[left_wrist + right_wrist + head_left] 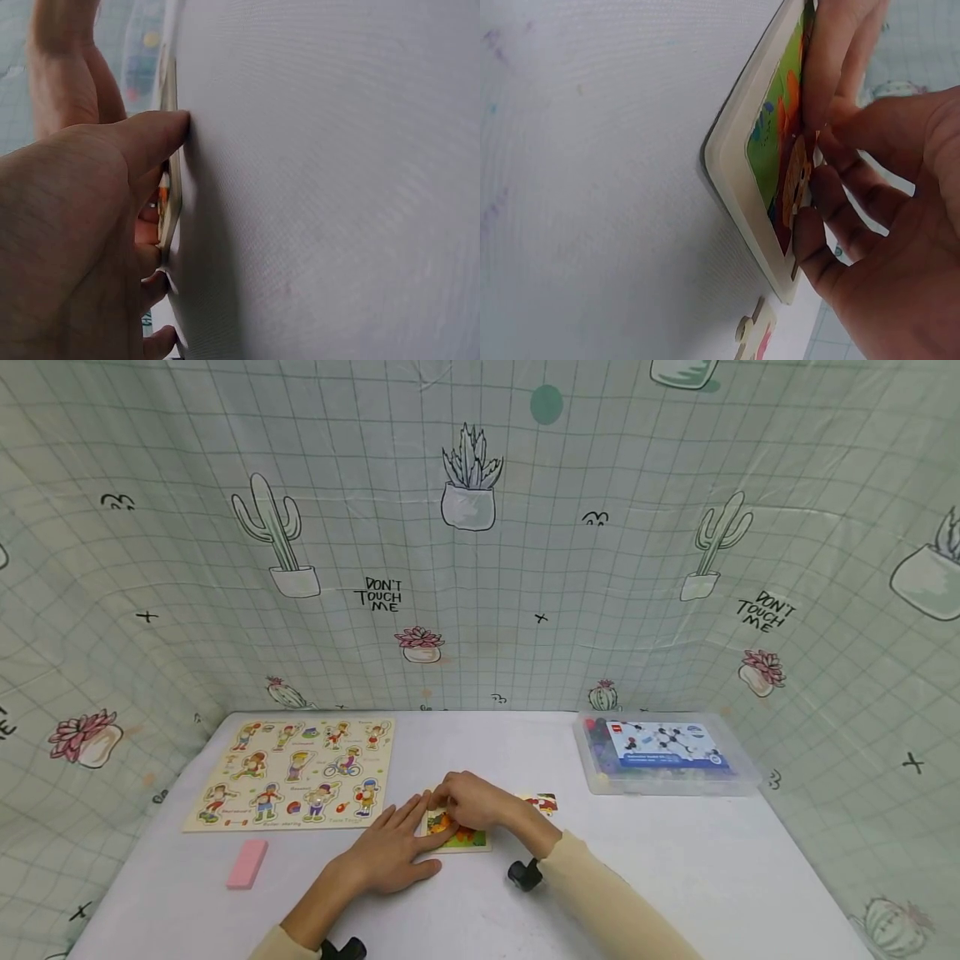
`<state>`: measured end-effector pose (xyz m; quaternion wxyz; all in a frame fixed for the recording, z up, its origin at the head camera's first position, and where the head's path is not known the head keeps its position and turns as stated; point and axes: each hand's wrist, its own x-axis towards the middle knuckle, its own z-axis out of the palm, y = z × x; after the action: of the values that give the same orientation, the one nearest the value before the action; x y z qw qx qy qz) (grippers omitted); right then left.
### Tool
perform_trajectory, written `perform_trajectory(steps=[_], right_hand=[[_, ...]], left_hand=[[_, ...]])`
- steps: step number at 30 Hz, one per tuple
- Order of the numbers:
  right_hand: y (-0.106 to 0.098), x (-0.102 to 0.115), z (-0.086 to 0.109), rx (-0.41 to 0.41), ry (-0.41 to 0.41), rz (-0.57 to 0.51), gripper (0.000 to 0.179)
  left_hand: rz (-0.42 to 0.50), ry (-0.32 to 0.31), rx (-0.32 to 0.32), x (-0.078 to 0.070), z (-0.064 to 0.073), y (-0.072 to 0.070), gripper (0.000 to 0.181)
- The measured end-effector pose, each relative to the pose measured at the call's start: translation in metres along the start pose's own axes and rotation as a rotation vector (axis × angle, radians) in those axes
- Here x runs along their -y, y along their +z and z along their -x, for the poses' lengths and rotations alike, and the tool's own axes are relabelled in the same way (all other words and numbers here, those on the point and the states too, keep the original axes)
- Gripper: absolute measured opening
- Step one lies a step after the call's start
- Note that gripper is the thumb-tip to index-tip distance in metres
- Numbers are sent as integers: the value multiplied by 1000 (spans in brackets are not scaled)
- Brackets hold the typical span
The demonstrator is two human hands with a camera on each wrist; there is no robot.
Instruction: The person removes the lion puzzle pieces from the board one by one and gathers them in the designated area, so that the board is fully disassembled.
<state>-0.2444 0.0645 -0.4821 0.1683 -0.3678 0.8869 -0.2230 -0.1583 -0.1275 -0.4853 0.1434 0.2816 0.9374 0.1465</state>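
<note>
A small wooden jigsaw puzzle [480, 841] with an orange and green picture lies on the table between both hands. My left hand [390, 852] rests on its left side, fingers spread, index finger stretched over the picture. In the left wrist view the left thumb [161, 135] reaches the table beside the board's edge. Over the upper part of the puzzle, my right hand [468, 800] has its fingers curled down. Seen from the right wrist, its fingertips pinch a puzzle piece [798, 176] with an orange animal pattern at the frame [731, 146]. The thumb partly hides that piece.
Loose puzzle pieces [543, 803] with a red picture lie right of the board. A large wooden peg puzzle [281, 785] is at the back left, a pink block [247, 864] before it. A clear plastic box [667, 756] stands at the back right.
</note>
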Motion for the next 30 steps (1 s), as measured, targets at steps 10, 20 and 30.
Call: perform_trajectory(steps=[10, 20, 30], right_hand=[[-1, -1, -1, 18, 5, -20, 28], [-1, -1, -1, -21, 9, -17, 21], [0, -2, 0, -21, 4, -128, 16]], left_hand=[[-19, 5, -8, -1, 1, -1, 51], [-5, -2, 1, -1, 1, 0, 52], [5, -4, 10, 0, 0, 0, 51]])
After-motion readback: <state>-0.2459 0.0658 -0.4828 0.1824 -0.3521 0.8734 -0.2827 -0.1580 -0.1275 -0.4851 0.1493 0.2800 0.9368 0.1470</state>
